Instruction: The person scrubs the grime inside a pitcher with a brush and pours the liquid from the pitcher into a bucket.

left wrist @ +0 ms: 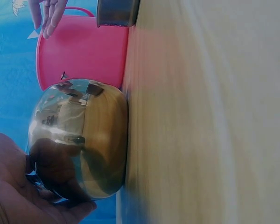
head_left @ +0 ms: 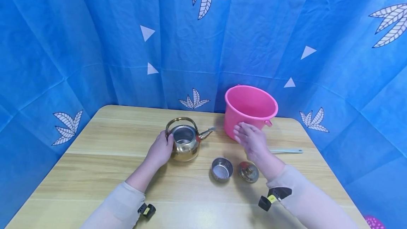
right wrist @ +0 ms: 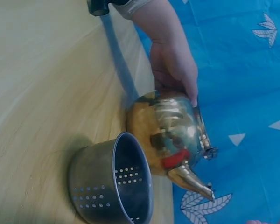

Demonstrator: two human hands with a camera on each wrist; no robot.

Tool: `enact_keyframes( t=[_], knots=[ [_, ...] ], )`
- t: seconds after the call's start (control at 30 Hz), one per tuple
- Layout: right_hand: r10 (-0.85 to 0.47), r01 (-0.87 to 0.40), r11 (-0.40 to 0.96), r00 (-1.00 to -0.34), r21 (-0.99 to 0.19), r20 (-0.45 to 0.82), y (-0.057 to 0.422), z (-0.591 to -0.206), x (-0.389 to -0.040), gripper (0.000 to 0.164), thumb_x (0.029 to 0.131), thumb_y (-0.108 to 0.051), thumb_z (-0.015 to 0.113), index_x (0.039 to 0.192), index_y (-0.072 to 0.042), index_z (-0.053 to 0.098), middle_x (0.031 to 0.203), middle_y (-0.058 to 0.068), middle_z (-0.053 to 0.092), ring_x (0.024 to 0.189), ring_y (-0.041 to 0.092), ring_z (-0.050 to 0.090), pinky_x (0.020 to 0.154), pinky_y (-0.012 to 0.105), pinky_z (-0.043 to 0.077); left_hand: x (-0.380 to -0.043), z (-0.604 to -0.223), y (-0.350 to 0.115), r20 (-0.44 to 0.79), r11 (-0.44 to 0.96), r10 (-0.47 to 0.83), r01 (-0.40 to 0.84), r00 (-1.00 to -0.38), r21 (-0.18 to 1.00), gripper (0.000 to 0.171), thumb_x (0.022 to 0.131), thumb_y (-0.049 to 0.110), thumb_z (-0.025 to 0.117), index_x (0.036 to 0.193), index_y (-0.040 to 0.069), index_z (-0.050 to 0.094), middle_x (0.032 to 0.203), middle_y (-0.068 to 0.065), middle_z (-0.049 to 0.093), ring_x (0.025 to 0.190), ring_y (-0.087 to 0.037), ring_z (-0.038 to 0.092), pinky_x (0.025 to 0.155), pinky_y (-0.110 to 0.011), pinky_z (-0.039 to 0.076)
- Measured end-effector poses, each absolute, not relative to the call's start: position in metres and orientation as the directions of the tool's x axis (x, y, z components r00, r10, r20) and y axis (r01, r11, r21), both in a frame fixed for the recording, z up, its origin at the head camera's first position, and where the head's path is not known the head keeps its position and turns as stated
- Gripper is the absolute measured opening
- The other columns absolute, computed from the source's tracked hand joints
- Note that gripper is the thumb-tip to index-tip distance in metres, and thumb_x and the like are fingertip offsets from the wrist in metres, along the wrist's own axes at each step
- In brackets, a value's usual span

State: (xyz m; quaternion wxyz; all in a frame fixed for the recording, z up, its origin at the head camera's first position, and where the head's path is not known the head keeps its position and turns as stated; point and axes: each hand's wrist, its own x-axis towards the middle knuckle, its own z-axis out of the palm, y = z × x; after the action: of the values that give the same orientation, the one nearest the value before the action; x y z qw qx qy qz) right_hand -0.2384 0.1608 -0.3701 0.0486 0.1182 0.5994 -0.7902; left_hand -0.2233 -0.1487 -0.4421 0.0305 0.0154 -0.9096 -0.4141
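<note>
A shiny gold metal teapot, its top uncovered and its hoop handle upright, sits left of the table's middle with the spout pointing right. My left hand grips its left side, thumb near the rim by the handle's foot; in the left wrist view the fingers curve around the far side. Raised in front of the pink bucket is my right hand, fingers extended and holding nothing. Below it lies the teapot's lid, knob up. Beside the lid stands a perforated metal strainer cup.
The pink bucket stands at the back right, against the blue curtain. Partly hidden behind my right hand lies a thin pale-blue handle. The wooden table meets the curtain along its back edge.
</note>
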Motion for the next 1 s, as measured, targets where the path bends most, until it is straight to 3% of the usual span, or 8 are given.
enact_keyframes(
  t=[0.37,0.5,0.77,1.0],
  knots=[
    [0.03,0.224,-0.208,-0.972,-0.952,-0.235,0.15,-0.378,-0.247,0.034,0.103,-0.014,0.055,0.13,0.007,0.052,0.1,0.007,0.073,0.092,0.014,0.071,0.086,0.031,0.058,-0.223,-0.443,-0.148,0.046,0.657,-0.055,-0.002,-0.997,0.754,0.058,0.108,0.031,0.029,0.144,-0.014,0.034,0.142,-0.037,0.044,0.133,-0.051,0.043,0.112,-0.059,0.034],
    [0.023,0.228,-0.188,-0.971,-0.955,-0.236,0.145,-0.379,-0.248,0.035,0.102,-0.013,0.058,0.13,0.007,0.053,0.103,0.01,0.072,0.092,0.015,0.071,0.083,0.03,0.059,-0.223,-0.442,-0.148,0.048,0.657,-0.055,0.0,-0.997,0.754,0.058,0.108,0.032,0.029,0.144,-0.014,0.034,0.142,-0.037,0.044,0.133,-0.051,0.043,0.112,-0.059,0.034],
    [-0.025,0.247,-0.133,-0.969,-0.96,-0.246,0.139,-0.382,-0.251,0.039,0.102,-0.014,0.058,0.133,0.009,0.052,0.117,0.017,0.068,0.112,0.028,0.067,0.103,0.045,0.049,-0.222,-0.442,-0.148,0.039,0.658,-0.053,-0.006,-0.998,0.753,0.058,0.109,0.032,0.029,0.145,-0.013,0.033,0.143,-0.037,0.043,0.133,-0.051,0.042,0.112,-0.059,0.034],
    [-0.048,0.267,-0.09,-0.963,-0.959,-0.264,0.135,-0.384,-0.254,0.039,0.101,-0.014,0.059,0.132,0.009,0.053,0.11,0.011,0.07,0.114,0.029,0.064,0.103,0.047,0.048,-0.221,-0.44,-0.147,0.036,0.659,-0.058,-0.011,-0.998,0.752,0.058,0.108,0.032,0.029,0.144,-0.014,0.033,0.143,-0.037,0.043,0.133,-0.051,0.042,0.112,-0.059,0.034]
  ],
)
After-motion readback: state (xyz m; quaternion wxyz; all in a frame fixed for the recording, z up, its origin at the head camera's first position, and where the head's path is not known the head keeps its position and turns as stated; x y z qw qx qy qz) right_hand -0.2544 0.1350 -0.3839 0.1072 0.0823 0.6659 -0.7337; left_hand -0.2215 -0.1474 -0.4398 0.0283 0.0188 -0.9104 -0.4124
